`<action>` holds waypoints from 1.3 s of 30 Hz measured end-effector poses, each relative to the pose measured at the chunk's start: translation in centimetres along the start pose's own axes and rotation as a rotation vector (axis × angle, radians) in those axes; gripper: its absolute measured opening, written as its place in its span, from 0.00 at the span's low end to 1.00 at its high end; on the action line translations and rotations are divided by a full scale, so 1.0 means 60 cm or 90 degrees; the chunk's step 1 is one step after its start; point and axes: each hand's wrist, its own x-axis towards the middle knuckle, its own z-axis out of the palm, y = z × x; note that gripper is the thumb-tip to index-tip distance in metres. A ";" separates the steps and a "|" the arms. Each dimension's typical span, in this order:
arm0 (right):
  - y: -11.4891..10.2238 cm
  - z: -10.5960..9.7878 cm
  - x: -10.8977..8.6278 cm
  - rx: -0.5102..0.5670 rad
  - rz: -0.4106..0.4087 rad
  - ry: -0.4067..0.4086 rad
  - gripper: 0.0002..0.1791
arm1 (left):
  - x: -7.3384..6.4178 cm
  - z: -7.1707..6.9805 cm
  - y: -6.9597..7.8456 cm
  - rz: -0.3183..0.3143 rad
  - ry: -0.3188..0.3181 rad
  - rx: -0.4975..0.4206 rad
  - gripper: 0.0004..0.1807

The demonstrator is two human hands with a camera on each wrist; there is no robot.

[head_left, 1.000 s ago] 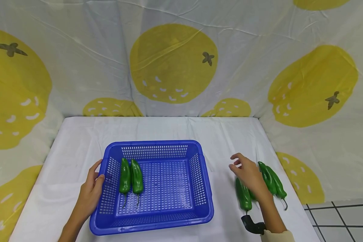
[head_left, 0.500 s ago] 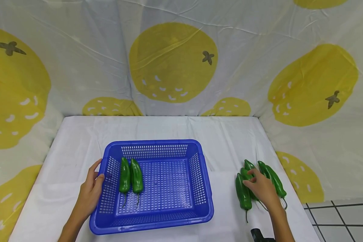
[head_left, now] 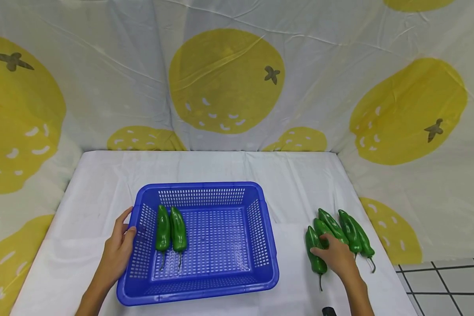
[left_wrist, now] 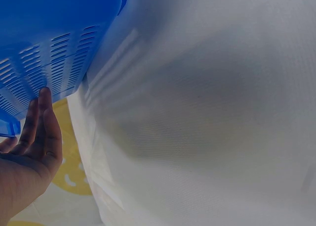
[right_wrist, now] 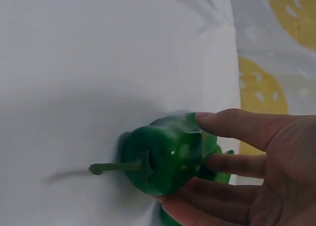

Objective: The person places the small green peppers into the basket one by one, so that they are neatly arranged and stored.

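My left hand (head_left: 116,256) holds the left side of a blue plastic basket (head_left: 205,186), its thumb at the rim and fingers against the slotted outer wall (left_wrist: 57,53). Two green peppers (head_left: 163,230) lie side by side in the basket's left part. To the right, my right hand (head_left: 337,256) is at the leftmost pepper (head_left: 313,248) of a group. Thumb and fingers go round this pepper (right_wrist: 158,157) in the right wrist view, its stem sticking out free. More green peppers (head_left: 351,230) lie close beyond the hand, partly hidden by it.
A white cloth (head_left: 292,175) covers the table. Behind and at both sides hangs a pale curtain (head_left: 320,79) with yellow fruit prints. Part of a black object (head_left: 329,311) shows near the right wrist. Tiled floor (head_left: 438,285) appears at the lower right.
My right hand has come down onto the peppers, then shifted left and nearer to take the leftmost one, which tilts slightly. The left hand and basket have stayed put.
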 end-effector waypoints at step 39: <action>-0.080 -0.048 0.001 0.109 -0.096 0.018 0.36 | 0.000 0.000 0.001 -0.002 -0.003 -0.007 0.30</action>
